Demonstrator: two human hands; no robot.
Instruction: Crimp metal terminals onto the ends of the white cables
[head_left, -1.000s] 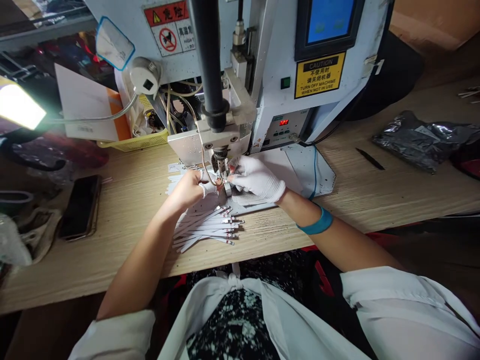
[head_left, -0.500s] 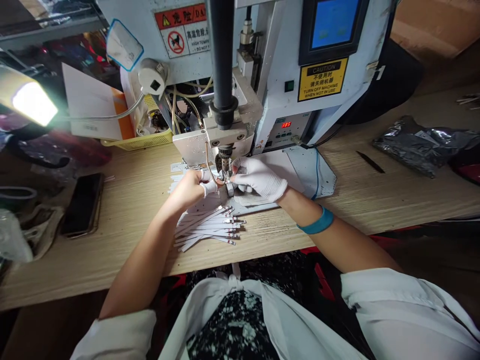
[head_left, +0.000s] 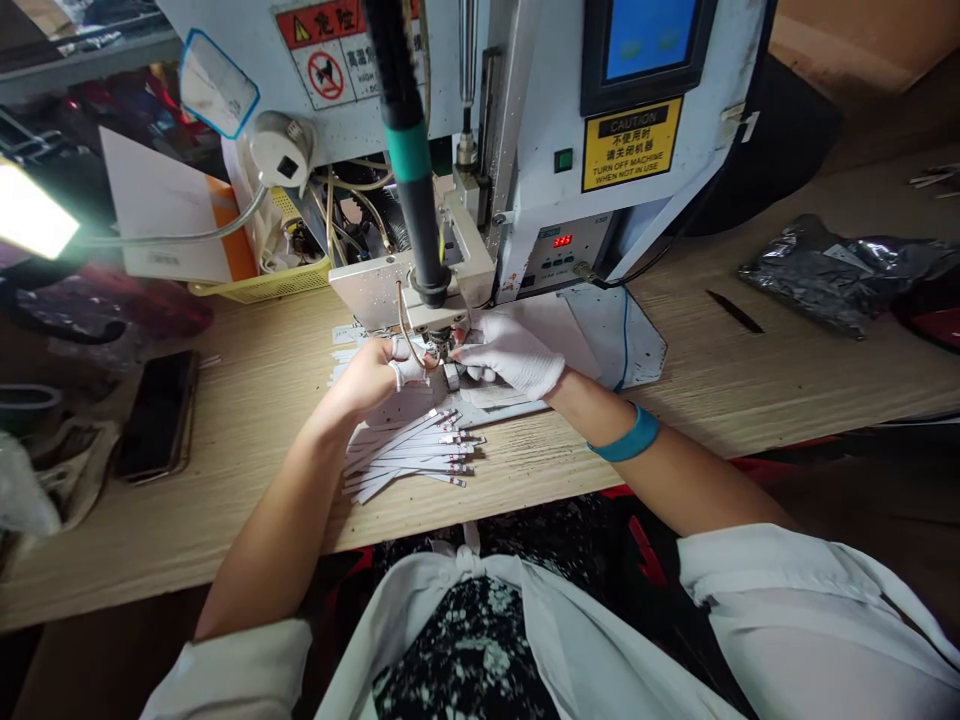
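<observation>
Under the head of a white bench machine (head_left: pixel 510 130), both hands are close together at its tip (head_left: pixel 442 345). My left hand (head_left: pixel 382 372), with white covers on some fingers, is closed at the left of the tip; what it pinches is too small to make out. From the right, my right hand (head_left: pixel 514 352) in a white glove has its fingertips pressed together beside the tip, their content hidden. A fanned pile of flat white strips (head_left: pixel 409 452) with small metallic ends lies just in front of my left hand. More strips show behind that hand.
A phone (head_left: pixel 157 412) lies on the wooden table (head_left: pixel 255 400) at left, near a bright lamp (head_left: pixel 34 210). A yellow basket (head_left: pixel 277 285) stands behind. Right of the machine are dark tweezers (head_left: pixel 735 311) and a silver bag (head_left: pixel 832 275).
The machine head with its black and green shaft has come down, and the shaft now leans more. The red display shows a different number. Both hands stay at the tip; the view has shifted slightly.
</observation>
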